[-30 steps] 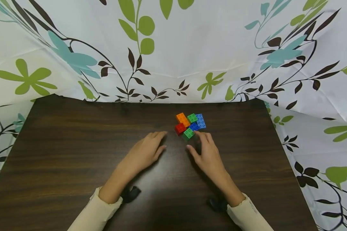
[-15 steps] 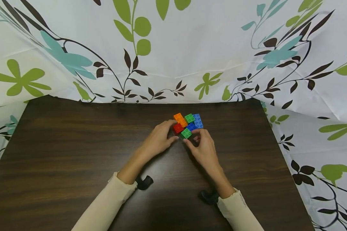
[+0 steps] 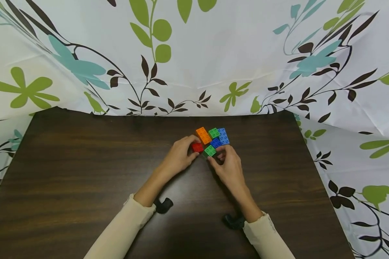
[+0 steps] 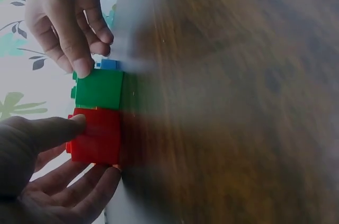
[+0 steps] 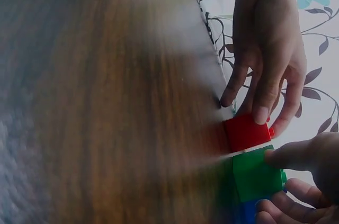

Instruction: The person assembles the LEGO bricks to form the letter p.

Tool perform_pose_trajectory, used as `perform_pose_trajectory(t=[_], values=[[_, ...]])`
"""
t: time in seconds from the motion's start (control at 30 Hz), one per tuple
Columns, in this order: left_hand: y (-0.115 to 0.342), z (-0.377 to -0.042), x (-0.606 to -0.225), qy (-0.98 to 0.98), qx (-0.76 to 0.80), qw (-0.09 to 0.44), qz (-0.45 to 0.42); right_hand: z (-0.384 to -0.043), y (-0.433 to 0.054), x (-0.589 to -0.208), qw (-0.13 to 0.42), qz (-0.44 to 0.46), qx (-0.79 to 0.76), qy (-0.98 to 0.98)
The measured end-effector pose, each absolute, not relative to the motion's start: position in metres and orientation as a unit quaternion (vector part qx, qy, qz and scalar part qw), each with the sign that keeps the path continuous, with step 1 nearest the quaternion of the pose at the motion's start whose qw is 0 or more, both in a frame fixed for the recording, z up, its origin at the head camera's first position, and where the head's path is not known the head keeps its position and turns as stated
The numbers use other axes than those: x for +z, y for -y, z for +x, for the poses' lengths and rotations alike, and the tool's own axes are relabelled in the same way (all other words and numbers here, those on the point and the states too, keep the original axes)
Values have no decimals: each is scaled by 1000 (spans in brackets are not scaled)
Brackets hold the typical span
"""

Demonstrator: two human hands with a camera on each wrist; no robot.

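My left hand (image 3: 178, 154) pinches a red toy building brick (image 3: 197, 147) between thumb and fingers. In the left wrist view, the thumb lies on the near side of the red brick (image 4: 98, 142), the fingers beyond it. My right hand (image 3: 229, 167) pinches the front green brick (image 3: 210, 150), its thumb against the near face of that green brick (image 5: 257, 176) in the right wrist view. Behind them stand an orange brick (image 3: 203, 135), a second green brick (image 3: 214, 133), a dark blue brick (image 3: 215, 142) and a lighter blue brick (image 3: 223, 136), bunched together. A narrow gap shows between red and orange.
The bricks stand on a dark wood-grain table (image 3: 84, 172), toward its far edge. A white curtain (image 3: 197, 68) with leaf patterns hangs behind the table and along its right side. Each wrist carries a black device, such as the left wrist camera (image 3: 163, 205).
Both hands have moved in to the bricks. The left hand has taken hold of the red brick and shifted it slightly left, apart from the orange one. The right hand has closed on the front green brick.
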State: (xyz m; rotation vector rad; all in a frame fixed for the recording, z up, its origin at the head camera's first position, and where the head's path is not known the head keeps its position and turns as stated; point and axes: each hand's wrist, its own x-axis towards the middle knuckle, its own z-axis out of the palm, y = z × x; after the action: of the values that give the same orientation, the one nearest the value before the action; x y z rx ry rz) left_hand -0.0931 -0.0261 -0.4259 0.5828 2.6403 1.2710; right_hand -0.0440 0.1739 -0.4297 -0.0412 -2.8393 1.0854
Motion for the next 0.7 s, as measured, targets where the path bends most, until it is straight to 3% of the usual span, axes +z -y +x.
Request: perform_pose_trajectory(t=[0.7], values=[[47, -81, -430, -865, 457, 97, 184, -40, -179, -424, 61, 24, 400, 914]])
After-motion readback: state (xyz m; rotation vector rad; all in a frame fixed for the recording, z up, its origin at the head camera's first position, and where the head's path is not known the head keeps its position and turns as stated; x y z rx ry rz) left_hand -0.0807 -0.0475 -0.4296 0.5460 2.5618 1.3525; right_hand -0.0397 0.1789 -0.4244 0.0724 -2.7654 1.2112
